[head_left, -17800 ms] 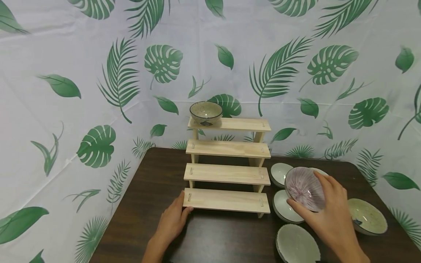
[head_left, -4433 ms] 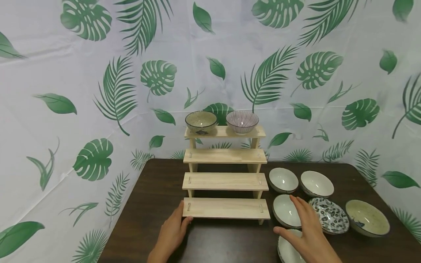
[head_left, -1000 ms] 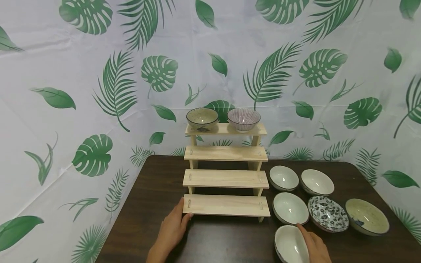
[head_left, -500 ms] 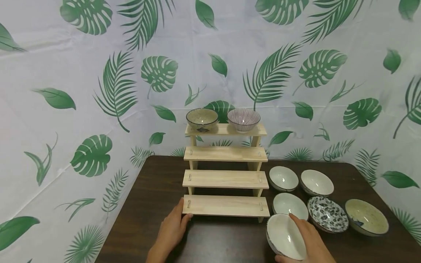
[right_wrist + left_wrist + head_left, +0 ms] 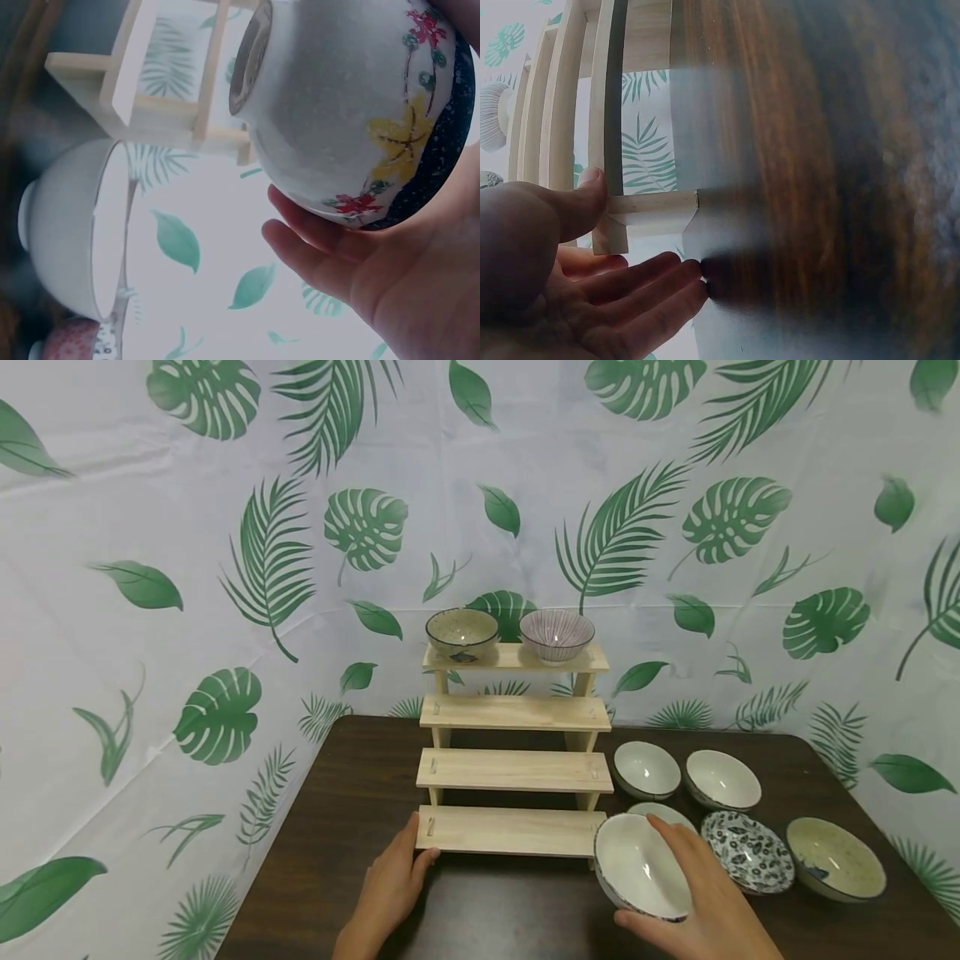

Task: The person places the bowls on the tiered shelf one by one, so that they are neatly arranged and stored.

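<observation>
My right hand (image 5: 705, 897) grips a white bowl (image 5: 641, 868) by its rim and side, holding it tilted above the table, just right of the lowest shelf. In the right wrist view the bowl's outside (image 5: 322, 112) shows a dark blue speckled rim band with red and yellow flowers. My left hand (image 5: 392, 877) holds the left end of the bottom board of a four-step wooden display stand (image 5: 513, 829). Seen from the left wrist, the thumb lies on the board (image 5: 604, 97) with the index finger across from it; the other fingers stretch out straight.
On the top step sit a speckled green bowl (image 5: 461, 635) and a purple-striped bowl (image 5: 557, 635). Right of the stand are two white bowls (image 5: 647, 770) (image 5: 722, 779), a partly hidden white bowl (image 5: 663, 814), a floral-patterned bowl (image 5: 747, 852) and a yellow-green bowl (image 5: 836, 858), all on the dark table (image 5: 360, 777).
The striped bowl went from my right hand to the top step. Since then my right hand has taken the nearest white bowl and raised it up and left. My left hand stays put.
</observation>
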Demonstrator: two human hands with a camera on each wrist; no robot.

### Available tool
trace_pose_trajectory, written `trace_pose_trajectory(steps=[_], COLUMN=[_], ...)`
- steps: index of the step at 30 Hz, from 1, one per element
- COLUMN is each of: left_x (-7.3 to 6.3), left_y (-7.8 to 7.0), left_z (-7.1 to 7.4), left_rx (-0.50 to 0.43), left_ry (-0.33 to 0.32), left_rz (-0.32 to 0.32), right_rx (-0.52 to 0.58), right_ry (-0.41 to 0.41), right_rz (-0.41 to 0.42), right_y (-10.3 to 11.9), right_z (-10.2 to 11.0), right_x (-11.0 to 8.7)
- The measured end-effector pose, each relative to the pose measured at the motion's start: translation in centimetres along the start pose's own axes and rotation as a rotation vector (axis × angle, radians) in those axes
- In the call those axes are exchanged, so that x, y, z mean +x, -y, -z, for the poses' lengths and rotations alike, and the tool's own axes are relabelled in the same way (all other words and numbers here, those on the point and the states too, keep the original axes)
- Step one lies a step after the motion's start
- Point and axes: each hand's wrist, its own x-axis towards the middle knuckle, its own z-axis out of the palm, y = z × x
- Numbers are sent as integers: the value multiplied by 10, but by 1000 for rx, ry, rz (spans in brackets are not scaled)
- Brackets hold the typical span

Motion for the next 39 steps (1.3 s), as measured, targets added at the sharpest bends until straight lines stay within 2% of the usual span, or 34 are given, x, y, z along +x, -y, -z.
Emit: trace_pose_trajectory(steps=[14, 25, 39], left_x=[1, 1, 1], left_y=[0, 4, 1], left_z=[1, -2, -1], left_rx=[5, 11, 3], left_ry=[-17, -20, -11], left_rz=[-22, -22, -11], right_rx=[18, 0, -3], right_ry=[-28, 24, -25], right_rz=[47, 18, 62], right_y=[16, 25, 40], right_z=[9, 24, 40], right_x=[13, 18, 28])
